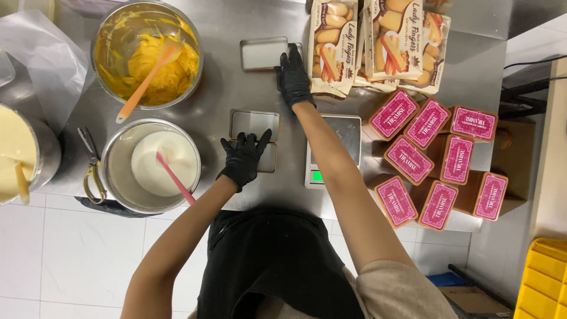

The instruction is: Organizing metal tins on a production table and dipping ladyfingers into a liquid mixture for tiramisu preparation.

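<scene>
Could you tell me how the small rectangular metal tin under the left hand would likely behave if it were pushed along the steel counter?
The tin looks shallow, flat-bottomed and empty, so probably light and slides easily on the smooth counter. It seems unlikely to tip or roll.

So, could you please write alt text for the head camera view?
A person's black-gloved left hand rests on a small metal tin while the right hand touches another tin on a steel table, between bowls of yellow batter and white cream and pink-lidded boxes.
</scene>
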